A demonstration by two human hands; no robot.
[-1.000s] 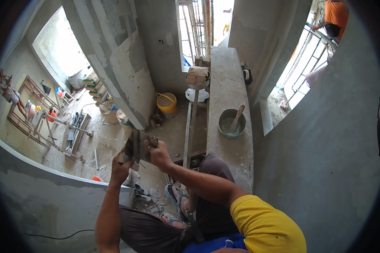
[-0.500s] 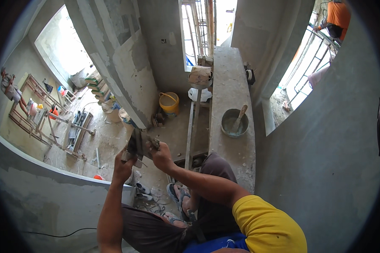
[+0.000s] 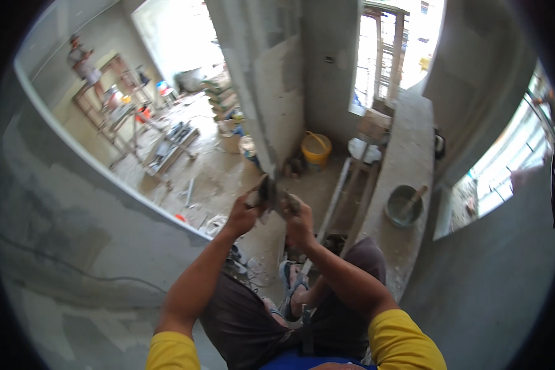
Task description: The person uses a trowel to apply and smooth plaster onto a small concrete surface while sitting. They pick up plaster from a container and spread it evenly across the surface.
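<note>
My left hand (image 3: 243, 216) is closed round the handle of a dark trowel (image 3: 264, 188), its blade upright. Close on its right, my right hand (image 3: 298, 224) grips a second trowel (image 3: 275, 198), seen nearly edge-on and blurred. The two blades meet or overlap in front of me; whether they touch I cannot tell. To the right, a dark mixing bowl (image 3: 396, 209) with a wooden-handled tool (image 3: 418, 195) standing in it sits on a long, dusty ledge (image 3: 407, 135).
A low wall (image 3: 105, 216) curves along my left, with a cable on it. A yellow bucket (image 3: 316, 159) stands by the pillar (image 3: 262, 92). Long boards (image 3: 334, 200) lean beside the ledge. A person (image 3: 86, 65) stands far left near trestles. Rubble lies by my feet.
My view has swung left, so the room sits further right in the picture. Both hands still hold the trowels, whose blades have turned more edge-on.
</note>
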